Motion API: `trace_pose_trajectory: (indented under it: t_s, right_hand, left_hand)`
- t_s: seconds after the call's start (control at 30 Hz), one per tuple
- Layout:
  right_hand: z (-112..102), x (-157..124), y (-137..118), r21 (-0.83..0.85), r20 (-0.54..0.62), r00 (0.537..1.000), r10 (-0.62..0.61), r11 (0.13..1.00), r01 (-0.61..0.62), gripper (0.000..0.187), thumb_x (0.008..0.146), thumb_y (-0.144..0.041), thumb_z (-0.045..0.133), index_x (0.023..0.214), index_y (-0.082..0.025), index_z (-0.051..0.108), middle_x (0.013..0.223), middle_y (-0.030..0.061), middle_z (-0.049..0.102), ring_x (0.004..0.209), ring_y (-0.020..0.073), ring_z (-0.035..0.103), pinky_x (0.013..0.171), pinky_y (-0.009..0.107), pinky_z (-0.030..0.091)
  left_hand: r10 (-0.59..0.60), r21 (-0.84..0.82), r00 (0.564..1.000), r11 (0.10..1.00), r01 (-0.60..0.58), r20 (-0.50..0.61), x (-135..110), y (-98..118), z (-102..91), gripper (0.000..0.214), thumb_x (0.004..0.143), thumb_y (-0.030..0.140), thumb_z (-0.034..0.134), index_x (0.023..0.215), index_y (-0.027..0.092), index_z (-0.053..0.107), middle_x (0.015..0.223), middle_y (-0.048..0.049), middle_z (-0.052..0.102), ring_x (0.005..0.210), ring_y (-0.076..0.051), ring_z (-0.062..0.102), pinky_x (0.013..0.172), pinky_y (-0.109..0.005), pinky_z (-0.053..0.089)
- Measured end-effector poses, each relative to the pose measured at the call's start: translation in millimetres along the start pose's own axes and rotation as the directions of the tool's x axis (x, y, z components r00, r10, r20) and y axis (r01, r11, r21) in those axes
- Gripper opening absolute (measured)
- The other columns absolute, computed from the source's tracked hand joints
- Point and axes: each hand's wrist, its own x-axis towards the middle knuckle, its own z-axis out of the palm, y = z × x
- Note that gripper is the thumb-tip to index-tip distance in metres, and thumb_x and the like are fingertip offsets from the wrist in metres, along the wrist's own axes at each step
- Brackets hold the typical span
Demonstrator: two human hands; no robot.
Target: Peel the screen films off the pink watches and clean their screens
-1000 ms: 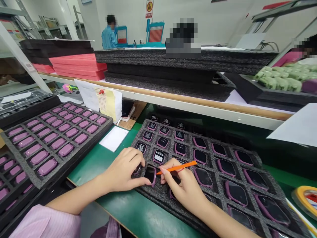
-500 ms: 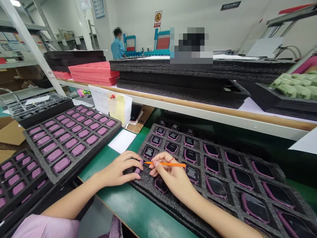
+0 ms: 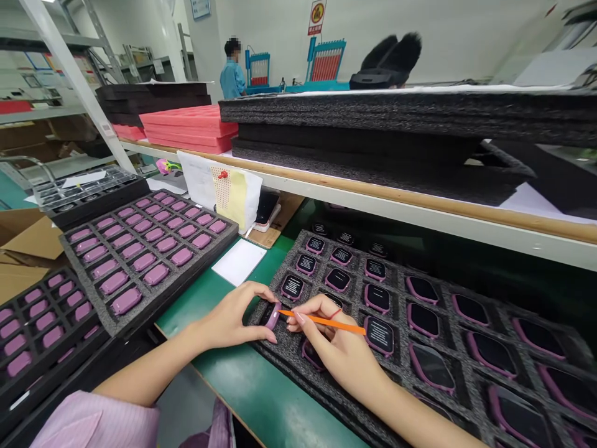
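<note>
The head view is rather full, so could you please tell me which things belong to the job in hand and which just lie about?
In the job:
orange stick, in the right hand
purple-edged device, in the left hand's grip
dark foam tray, beneath the hands

Seemingly just lying about:
white card
red foam stack
pink flower

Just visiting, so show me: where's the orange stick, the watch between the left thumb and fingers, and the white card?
Orange stick (image 3: 339, 325): head view, on its shaft.
Watch (image 3: 273, 318): head view, on its purple side.
White card (image 3: 239, 262): head view, middle of its face.
</note>
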Motion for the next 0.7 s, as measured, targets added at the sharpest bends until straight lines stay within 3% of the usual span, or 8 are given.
trace_pose_trajectory:
  t_s: [0.23,0.4,0.5,0.57,0.7]
  right_hand:
    - [-4.6,0.1,-2.2,-0.127,0.034,0.998,-0.057,0.990,0.061,0.023,0.098,-0.041,0.053,0.089,-0.022,0.062,0.080,0.0054,0.071,0.076,0.0202,0.072,0.072,0.032,0.057]
    - [-4.8,-0.3,-3.3,-0.098,0.053,0.998,-0.037,0.994,0.042,0.027,0.098,-0.045,0.053,0.088,-0.021,0.062,0.082,0.0060,0.071,0.078,0.0202,0.072,0.074,0.033,0.057]
    - [-8.1,3.4,-8.3,-0.036,0.051,0.999,-0.012,0.999,0.014,0.033,0.094,-0.053,0.058,0.086,-0.021,0.062,0.080,0.0060,0.072,0.076,0.0201,0.072,0.073,0.034,0.058]
    - [-16.0,9.4,-12.9,0.053,-0.011,1.000,0.025,0.998,-0.025,0.039,0.089,-0.059,0.062,0.085,-0.021,0.061,0.079,0.0059,0.072,0.073,0.0198,0.073,0.072,0.034,0.060]
    - [-42.3,27.1,-15.7,0.115,-0.280,0.960,0.031,0.993,0.002,0.048,0.078,-0.067,0.071,0.085,-0.020,0.060,0.079,0.0055,0.072,0.069,0.0180,0.071,0.070,0.034,0.061]
  left_hand:
    - [-0.075,0.022,0.996,0.997,0.074,0.052,2.5,7.3,-1.7,0.057,0.077,0.055,0.078,0.117,0.022,0.054,0.116,-0.0087,0.066,0.110,-0.024,0.063,0.097,-0.040,0.050]
    - [-0.133,0.065,0.986,0.990,0.127,0.100,6.8,14.3,-7.8,0.055,0.077,0.052,0.080,0.115,0.022,0.055,0.116,-0.0069,0.065,0.109,-0.023,0.061,0.097,-0.038,0.049]
    - [-0.105,0.098,0.980,0.991,0.090,0.167,16.5,20.1,-16.5,0.059,0.073,0.059,0.079,0.113,0.022,0.059,0.115,-0.0063,0.066,0.109,-0.024,0.060,0.097,-0.038,0.047]
    - [-0.041,0.107,0.978,0.994,0.019,0.205,26.6,22.9,-19.5,0.051,0.081,0.061,0.071,0.112,0.022,0.062,0.110,-0.0052,0.068,0.106,-0.024,0.060,0.096,-0.038,0.046]
    - [0.055,0.238,0.983,0.966,-0.097,0.174,50.4,21.4,-7.7,0.032,0.100,0.047,0.051,0.113,0.022,0.066,0.111,-0.0058,0.065,0.108,-0.021,0.058,0.099,-0.035,0.043]
